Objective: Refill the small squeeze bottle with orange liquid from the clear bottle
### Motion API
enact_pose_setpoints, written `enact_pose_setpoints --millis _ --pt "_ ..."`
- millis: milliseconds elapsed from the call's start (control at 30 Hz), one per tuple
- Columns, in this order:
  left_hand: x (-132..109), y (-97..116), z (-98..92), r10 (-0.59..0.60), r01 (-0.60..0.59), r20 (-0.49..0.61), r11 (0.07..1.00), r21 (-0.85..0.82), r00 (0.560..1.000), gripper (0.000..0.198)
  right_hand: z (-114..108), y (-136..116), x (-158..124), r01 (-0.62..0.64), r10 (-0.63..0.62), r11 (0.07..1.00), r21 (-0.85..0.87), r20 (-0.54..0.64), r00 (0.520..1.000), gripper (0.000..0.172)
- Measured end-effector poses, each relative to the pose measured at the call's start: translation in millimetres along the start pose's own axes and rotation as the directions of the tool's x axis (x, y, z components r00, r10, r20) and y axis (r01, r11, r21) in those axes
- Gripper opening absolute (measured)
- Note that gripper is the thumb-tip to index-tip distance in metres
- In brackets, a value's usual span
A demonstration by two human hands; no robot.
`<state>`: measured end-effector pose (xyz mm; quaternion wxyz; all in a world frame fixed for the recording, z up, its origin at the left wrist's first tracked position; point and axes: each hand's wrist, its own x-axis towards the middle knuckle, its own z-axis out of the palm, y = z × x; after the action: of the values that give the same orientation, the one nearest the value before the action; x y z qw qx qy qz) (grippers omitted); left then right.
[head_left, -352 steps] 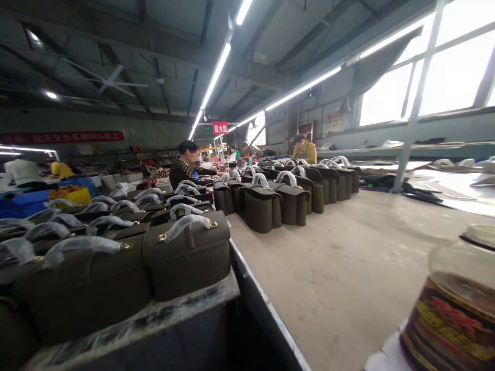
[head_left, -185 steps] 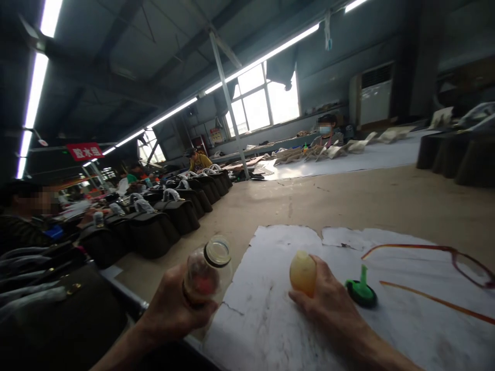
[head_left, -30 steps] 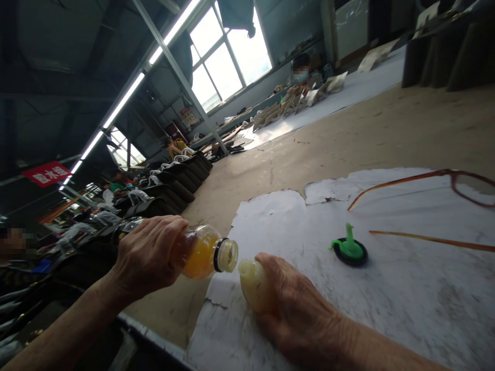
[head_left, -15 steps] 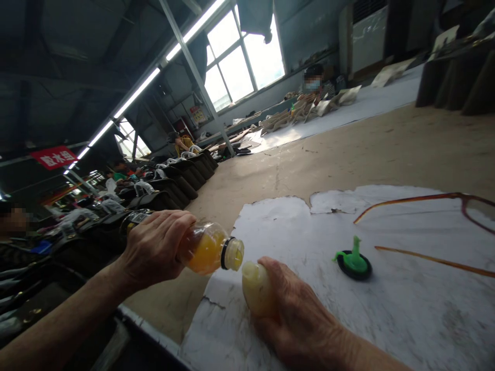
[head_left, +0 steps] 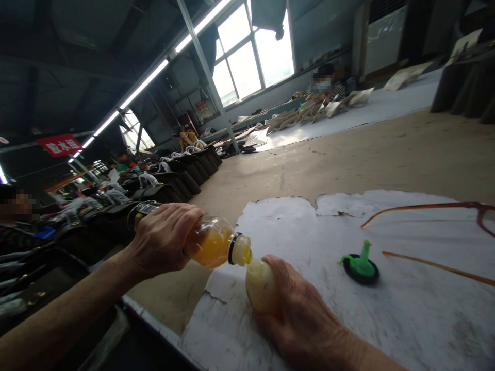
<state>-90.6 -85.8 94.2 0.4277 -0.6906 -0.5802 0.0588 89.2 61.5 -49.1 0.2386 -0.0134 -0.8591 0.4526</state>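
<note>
My left hand (head_left: 166, 239) is wrapped round a clear plastic bottle (head_left: 214, 242) of yellow-orange liquid, tipped with its open neck pointing right and down. Yellow liquid shows at the lip, right over the mouth of a small pale squeeze bottle (head_left: 261, 288). That small bottle is in my right hand (head_left: 294, 304), its fingers closed round it and its top leaning toward the left. To the right, a green nozzle cap (head_left: 363, 265) with a black ring at its base stands on a worn white sheet (head_left: 309, 232).
Eyeglasses with amber temples (head_left: 429, 207) lie at the right. Rows of dark bags (head_left: 181, 178) with wrapped handles line the left. A person (head_left: 325, 87) sits at the far end of the brown-covered table (head_left: 348, 149), near pale pieces (head_left: 297, 116).
The clear bottle's neck has come closer to the small bottle's mouth, and yellow liquid has reached its lip. The whole view has shifted slightly.
</note>
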Motion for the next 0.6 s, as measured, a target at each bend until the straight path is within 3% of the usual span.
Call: enact_pose_setpoints --millis 433,600 --pt "3.8 -0.7 -3.3 0.02 -0.02 0.023 0.999 0.025 1.0 0.026 -1.3 -1.6 -1.0 -0.003 0.003 1.0 0.003 -0.001 1.0 0.054" --pt "3.4 -0.4 -5.4 -0.027 0.027 0.037 0.999 0.018 0.999 0.022 -0.5 -1.3 -0.2 -0.012 0.012 1.0 -0.004 -0.001 1.0 0.056"
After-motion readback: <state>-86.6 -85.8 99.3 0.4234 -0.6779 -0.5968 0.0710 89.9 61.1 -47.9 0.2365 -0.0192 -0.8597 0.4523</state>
